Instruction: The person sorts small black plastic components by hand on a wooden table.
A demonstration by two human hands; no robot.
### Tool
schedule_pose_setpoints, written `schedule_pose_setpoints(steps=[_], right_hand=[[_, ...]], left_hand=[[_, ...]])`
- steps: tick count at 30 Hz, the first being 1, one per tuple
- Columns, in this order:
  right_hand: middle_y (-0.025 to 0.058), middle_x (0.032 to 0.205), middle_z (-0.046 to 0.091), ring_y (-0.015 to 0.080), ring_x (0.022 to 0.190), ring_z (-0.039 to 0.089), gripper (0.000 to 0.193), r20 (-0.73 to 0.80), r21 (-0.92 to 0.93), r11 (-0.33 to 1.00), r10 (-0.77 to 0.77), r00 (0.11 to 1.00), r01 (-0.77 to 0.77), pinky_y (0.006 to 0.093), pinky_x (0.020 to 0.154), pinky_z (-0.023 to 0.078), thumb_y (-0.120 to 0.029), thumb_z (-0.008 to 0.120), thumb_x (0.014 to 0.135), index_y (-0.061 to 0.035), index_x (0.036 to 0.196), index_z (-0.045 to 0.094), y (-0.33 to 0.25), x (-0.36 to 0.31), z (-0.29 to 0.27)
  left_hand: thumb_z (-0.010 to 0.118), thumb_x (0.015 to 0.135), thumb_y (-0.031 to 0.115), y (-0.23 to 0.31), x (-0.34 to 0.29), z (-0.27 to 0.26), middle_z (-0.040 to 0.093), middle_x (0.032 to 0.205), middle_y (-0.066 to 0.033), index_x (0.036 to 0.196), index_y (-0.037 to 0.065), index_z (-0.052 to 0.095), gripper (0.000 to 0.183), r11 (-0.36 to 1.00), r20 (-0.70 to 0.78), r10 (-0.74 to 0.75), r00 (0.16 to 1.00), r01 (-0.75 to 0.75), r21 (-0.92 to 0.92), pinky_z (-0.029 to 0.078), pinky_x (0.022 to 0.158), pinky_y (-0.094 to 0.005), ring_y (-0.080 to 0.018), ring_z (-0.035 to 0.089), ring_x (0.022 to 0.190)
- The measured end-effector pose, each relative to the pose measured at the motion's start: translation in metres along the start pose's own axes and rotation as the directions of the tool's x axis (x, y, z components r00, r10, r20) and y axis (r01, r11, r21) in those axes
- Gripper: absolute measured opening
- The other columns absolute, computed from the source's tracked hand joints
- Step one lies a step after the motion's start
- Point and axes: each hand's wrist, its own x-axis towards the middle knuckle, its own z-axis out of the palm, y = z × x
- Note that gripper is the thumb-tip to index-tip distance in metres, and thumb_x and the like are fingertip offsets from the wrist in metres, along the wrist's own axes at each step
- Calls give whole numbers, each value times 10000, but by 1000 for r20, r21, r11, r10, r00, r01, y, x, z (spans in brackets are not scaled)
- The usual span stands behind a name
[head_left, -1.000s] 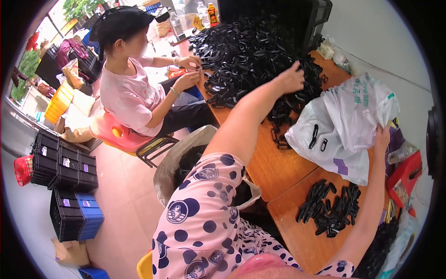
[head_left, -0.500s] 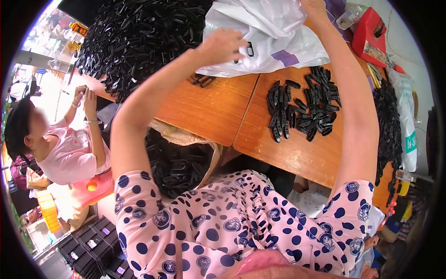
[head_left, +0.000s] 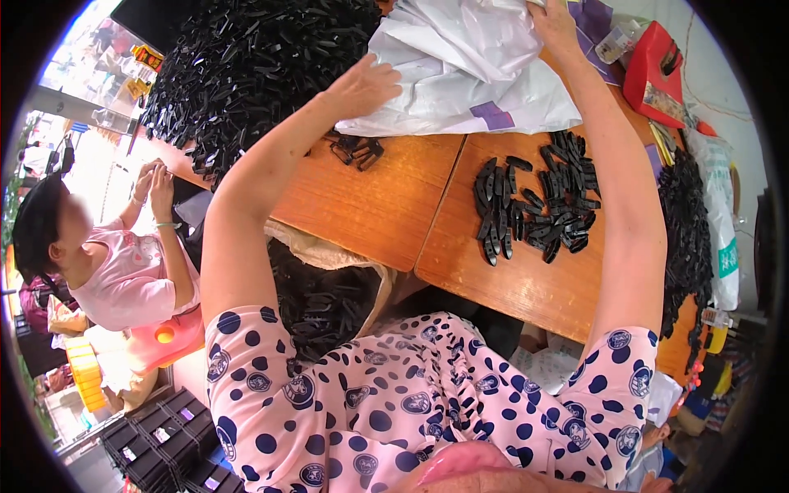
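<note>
A white plastic bag (head_left: 460, 90) lies across the far part of the wooden table. My right hand (head_left: 556, 26) is closed on its far right edge. At its left edge, my left hand (head_left: 366, 85) has its fingers curled against the plastic; part of the grip is hidden. Beside the bag's near left corner lie a few small black buckle-like pieces (head_left: 358, 152). A large heap of similar black pieces (head_left: 263, 74) rises to the left of my left hand. Several long, curved black plastic pieces (head_left: 559, 197) lie in rough rows on the right table, near my right forearm.
An open sack (head_left: 382, 287) of black parts stands against the table's near edge. A red box-like object (head_left: 655, 74) and another black pile (head_left: 686, 222) are at the right. A seated person (head_left: 123, 263) works at the left, behind black crates (head_left: 160, 435).
My left hand has moved left and slightly down, from over the bag to its left edge. Small black pieces seen on the bag no longer show there; more lie beside its near corner.
</note>
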Motion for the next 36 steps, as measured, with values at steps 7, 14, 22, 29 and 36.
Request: schedule_pose_setpoints(steps=[7, 14, 22, 29, 36], right_hand=[[299, 1138, 549, 442, 1074, 522, 374, 133, 361, 861, 333, 934, -358, 480, 893, 420, -200, 521, 846, 19, 1149, 516, -28, 16, -14], [281, 977, 628, 425, 951, 592, 331, 297, 121, 801, 535, 791, -587, 512, 834, 443, -256, 487, 819, 15, 938, 632, -7, 66, 13], [282, 972, 630, 434, 957, 589, 336, 170, 334, 838, 397, 902, -432, 492, 855, 459, -261, 469, 812, 9, 929, 631, -46, 170, 2], [276, 909, 635, 440, 899, 596, 300, -81, 334, 909, 293, 953, -251, 488, 807, 468, -227, 455, 836, 2, 892, 640, -44, 235, -78], [253, 836, 634, 413, 836, 611, 249, -204, 311, 932, 254, 945, -184, 457, 744, 472, -217, 505, 850, -4, 878, 631, -48, 263, -184]], left_hand=[[589, 807, 156, -99, -74, -33, 605, 970, -28, 891, 141, 651, 106, 766, -28, -556, 831, 525, 371, 357, 881, -456, -212, 551, 1010], [645, 874, 227, 48, -23, -67, 670, 873, -139, 969, 36, 622, 214, 169, 145, -867, 478, 554, -815, 519, 657, -367, -241, 653, 775], [461, 791, 769, 142, 57, 4, 152, 1479, -318, 1478, 20, -66, 1145, -956, 738, 9, 674, -212, 205, 290, 1069, -579, -471, 269, 1344], [300, 860, 754, 117, 104, 33, 80, 1543, -202, 1492, 56, 5, 987, -843, 649, -247, 720, -490, 223, 192, 1075, -639, -438, 146, 1401], [250, 881, 733, 101, 136, 28, 132, 1552, -125, 1496, 133, 115, 869, -806, 657, -342, 672, -570, 163, 191, 1072, -652, -397, 160, 1409]])
